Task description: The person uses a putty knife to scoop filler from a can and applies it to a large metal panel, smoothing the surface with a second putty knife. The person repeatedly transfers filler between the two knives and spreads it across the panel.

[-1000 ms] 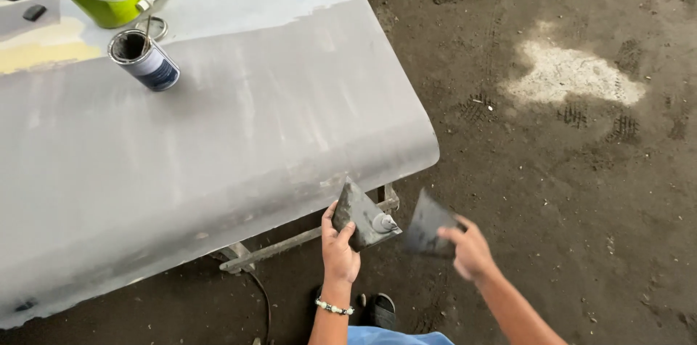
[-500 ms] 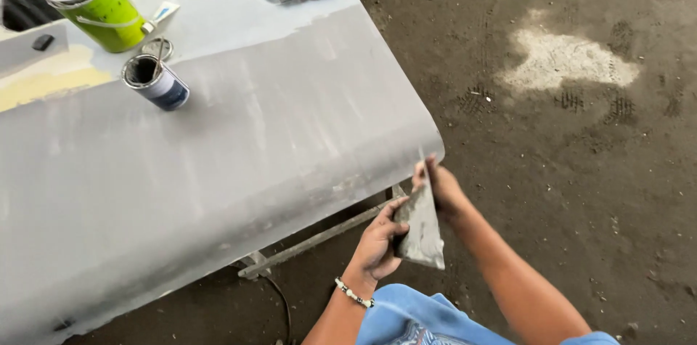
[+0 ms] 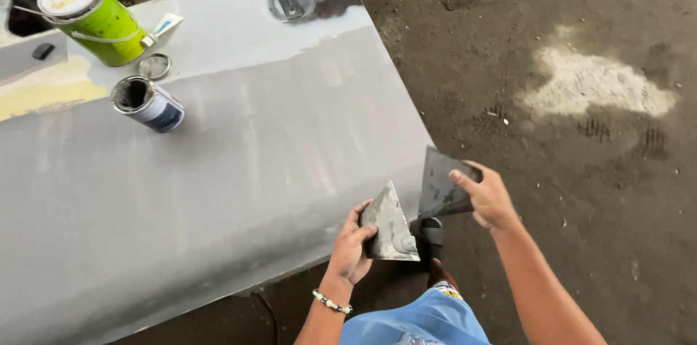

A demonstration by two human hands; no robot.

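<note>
Head view, lower centre: left hand (image 3: 351, 251) grips a grey spreader (image 3: 390, 225); right hand (image 3: 490, 198) grips a darker spreader (image 3: 440, 185) beside the grey panel (image 3: 218, 185).

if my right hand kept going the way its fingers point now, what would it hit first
Probably the other scraper blade, held in the left hand. The right hand points leftward holding its own dark scraper; depth between the blades is unclear.

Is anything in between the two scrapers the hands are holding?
Nothing visible. The left hand grips one scraper and the right hand grips the other scraper; only a narrow open gap separates the blades, with a sandal on the ground below.
</note>
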